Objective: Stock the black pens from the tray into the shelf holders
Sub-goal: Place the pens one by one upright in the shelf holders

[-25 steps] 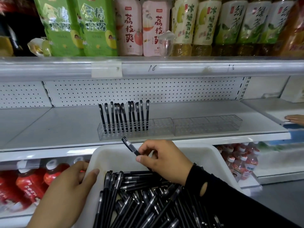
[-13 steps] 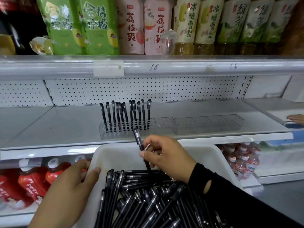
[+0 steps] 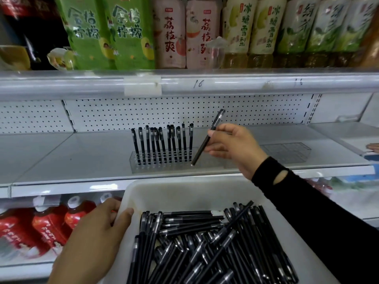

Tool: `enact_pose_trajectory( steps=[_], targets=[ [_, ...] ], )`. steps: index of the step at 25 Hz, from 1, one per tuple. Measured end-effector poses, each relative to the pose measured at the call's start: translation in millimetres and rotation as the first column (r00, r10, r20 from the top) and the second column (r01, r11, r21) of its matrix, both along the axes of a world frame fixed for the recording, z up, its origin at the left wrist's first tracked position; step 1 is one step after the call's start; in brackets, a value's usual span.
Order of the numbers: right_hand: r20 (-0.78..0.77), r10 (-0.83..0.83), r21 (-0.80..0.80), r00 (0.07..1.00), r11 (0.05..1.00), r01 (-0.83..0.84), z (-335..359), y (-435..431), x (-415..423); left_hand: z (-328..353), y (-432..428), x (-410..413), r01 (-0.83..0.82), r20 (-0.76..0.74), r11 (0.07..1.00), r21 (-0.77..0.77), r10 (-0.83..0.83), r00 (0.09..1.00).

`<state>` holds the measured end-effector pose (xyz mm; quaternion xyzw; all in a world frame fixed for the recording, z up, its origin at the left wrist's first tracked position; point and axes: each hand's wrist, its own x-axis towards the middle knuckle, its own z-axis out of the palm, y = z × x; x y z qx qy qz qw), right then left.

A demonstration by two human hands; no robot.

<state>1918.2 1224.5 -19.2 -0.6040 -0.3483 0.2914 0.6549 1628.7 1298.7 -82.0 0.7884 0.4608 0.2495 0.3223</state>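
- Pen [image 3: 205, 143], black, is tilted in the grip of the right hand [image 3: 231, 146], pinched at mid-barrel between thumb and fingers; its capped end points up and to the right; its lower tip meets the near holder [image 3: 164, 168] just right of the standing row; whether the tip sits in a slot cannot be told
- Standing pens [image 3: 164, 144] fill the left part of that clear holder in a row, upright, caps up
- Second holder [image 3: 287, 152], also clear, lies further right on the same shelf [image 3: 71, 160], partly behind the right wrist
- Left hand [image 3: 96, 238] has its grip closed on the left rim of the white tray [image 3: 184, 193]; thumb over the edge, fingers outside the wall
- Loose pens [image 3: 205, 242] lie heaped in the tray, crossing one another, in front of and below the shelf
- Black sleeve [image 3: 307, 201] covers the right forearm
- Drink bottles [image 3: 170, 33] line the shelf above; red bottles [image 3: 47, 226] stand on the one below, at the left
- Perforated back panel [image 3: 143, 111] rises behind the holders; another person's fingers [image 3: 372, 148] show at the right edge
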Motion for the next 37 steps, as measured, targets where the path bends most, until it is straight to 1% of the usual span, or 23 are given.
enact_pose_trajectory(
  steps=[2, 5, 7, 11, 14, 16, 18, 25, 26, 29, 31, 35, 37],
  targets=[
    [-0.013, -0.063, -0.014, 0.998, 0.998, 0.063, 3, 16, 15, -1, 0, 0, -0.001, 0.005, 1.000, -0.004, 0.002, 1.000],
    [0.049, -0.139, -0.070, 0.989, 0.987, 0.142, 0, 44, 35, -1, 1, 0, -0.002, 0.016, 1.000, -0.028, 0.002, 1.000],
    [0.092, -0.169, -0.077, 0.981, 0.981, 0.176, -5, 62, 44, -2, 2, 0, -0.003, 0.015, 0.999, -0.032, 0.003, 1.000],
    [0.284, -0.258, -0.108, 0.924, 0.948, 0.298, -16, 88, 56, -3, 4, 0, -0.014, 0.004, 1.000, -0.026, 0.014, 1.000],
    [0.405, -0.287, -0.150, 0.868, 0.916, 0.373, -25, 99, 61, -3, 4, 0, -0.019, -0.006, 1.000, -0.008, 0.019, 1.000],
    [0.543, -0.240, -0.201, 0.804, 0.893, 0.402, -29, 103, 64, -2, 3, 0, -0.024, -0.017, 1.000, 0.000, 0.024, 1.000],
    [0.618, -0.190, -0.234, 0.763, 0.882, 0.409, -32, 104, 65, -2, 3, 1, -0.025, -0.013, 1.000, -0.001, 0.025, 1.000],
    [0.691, -0.118, -0.242, 0.713, 0.892, 0.382, -31, 115, 57, -1, 1, 3, -0.020, -0.013, 1.000, -0.018, 0.019, 1.000],
    [0.720, -0.102, -0.249, 0.687, 0.885, 0.393, -29, 117, 56, -1, 1, 2, -0.016, -0.012, 1.000, -0.018, 0.016, 1.000],
    [0.822, -0.027, -0.284, 0.569, 0.847, 0.449, -25, 120, 55, 0, 2, 2, -0.006, -0.007, 1.000, -0.015, 0.006, 1.000],
    [0.856, 0.000, -0.278, 0.518, 0.844, 0.459, -23, 120, 54, 0, 2, 2, -0.007, -0.010, 1.000, -0.010, 0.007, 1.000],
    [0.863, 0.012, -0.276, 0.504, 0.848, 0.452, -22, 122, 55, 0, 1, 2, -0.008, -0.018, 1.000, -0.012, 0.008, 1.000],
    [0.878, 0.073, -0.319, 0.473, 0.825, 0.466, -25, 124, 56, 0, 0, 2, -0.011, -0.022, 1.000, -0.009, 0.010, 1.000]
  ],
)
